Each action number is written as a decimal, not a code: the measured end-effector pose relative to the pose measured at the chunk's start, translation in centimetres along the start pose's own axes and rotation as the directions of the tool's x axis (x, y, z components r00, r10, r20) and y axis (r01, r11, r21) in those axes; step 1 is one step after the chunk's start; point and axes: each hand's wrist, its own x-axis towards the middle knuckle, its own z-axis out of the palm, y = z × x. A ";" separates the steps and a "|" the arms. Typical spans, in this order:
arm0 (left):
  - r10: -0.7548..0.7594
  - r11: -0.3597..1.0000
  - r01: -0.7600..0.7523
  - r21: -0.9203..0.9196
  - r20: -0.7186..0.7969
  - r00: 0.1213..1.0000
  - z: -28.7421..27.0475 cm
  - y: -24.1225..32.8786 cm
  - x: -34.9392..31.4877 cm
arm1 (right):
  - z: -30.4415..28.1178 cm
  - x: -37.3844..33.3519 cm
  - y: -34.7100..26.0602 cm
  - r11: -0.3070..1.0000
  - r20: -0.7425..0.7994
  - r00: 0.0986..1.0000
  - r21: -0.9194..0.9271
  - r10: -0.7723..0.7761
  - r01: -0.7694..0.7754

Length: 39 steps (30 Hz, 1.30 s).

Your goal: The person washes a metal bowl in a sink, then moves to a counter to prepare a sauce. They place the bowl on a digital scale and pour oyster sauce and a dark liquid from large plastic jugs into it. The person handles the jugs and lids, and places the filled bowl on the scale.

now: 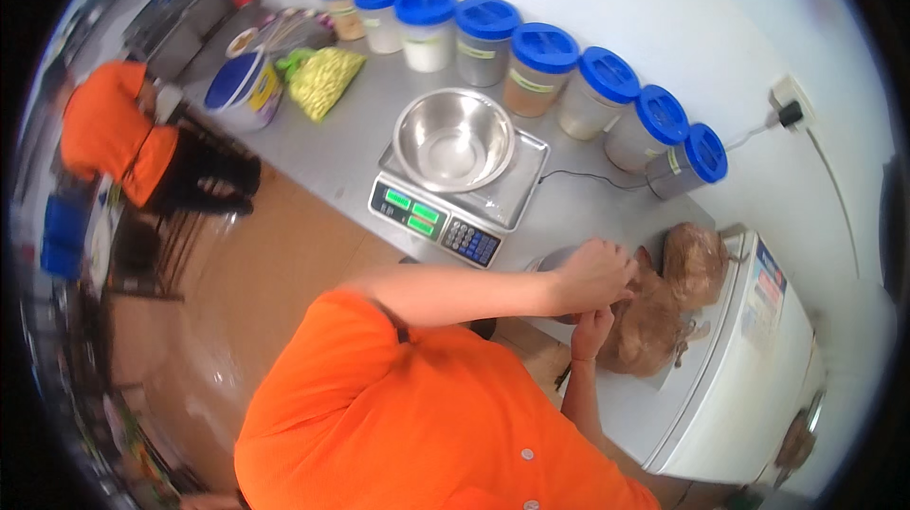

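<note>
My left hand [595,275] reaches across from the left, its fingers bent and pinched together at the near side of a clear plastic bag with brown contents [645,330]. Just below it, my right hand [591,334] is also closed at the edge of the bag, thumb and fingers together. The exact bit of plastic between the fingers is too small to see. A second brown-filled bag [695,259] lies against the first, farther back. Under my left hand a round container's rim [548,262] shows in part; my hand and forearm cover the rest.
A digital scale [431,219] carries a steel bowl [455,140] on its tray. Several blue-lidded tubs [542,69] line the wall. A bag of pale yellow pieces [324,79] and a lidded bucket [244,93] stand left. A white appliance [735,358] is at right; another person [123,136] bends far left.
</note>
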 end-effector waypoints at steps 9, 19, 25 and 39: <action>0.433 0.859 -0.406 -0.311 0.022 0.901 -0.2 -7.6 -1.2 | 7.8 0.1 -0.2 0.967 -0.398 0.917 -0.236 -0.011 -0.091; 0.685 0.729 -0.667 -0.152 0.150 0.713 -4.2 -8.8 -1.3 | 14.6 1.0 -0.3 0.949 -0.619 0.745 -0.308 -0.248 0.060; 0.691 0.721 -0.658 -0.217 0.289 0.662 -7.1 -8.3 -2.1 | 14.8 -0.6 -3.4 0.946 -0.650 0.720 -0.321 -0.243 0.030; 0.645 0.763 -0.630 -0.146 0.116 0.755 -4.5 -9.8 -1.2 | 15.9 0.6 -3.8 0.933 -0.690 0.655 -0.355 -0.307 0.063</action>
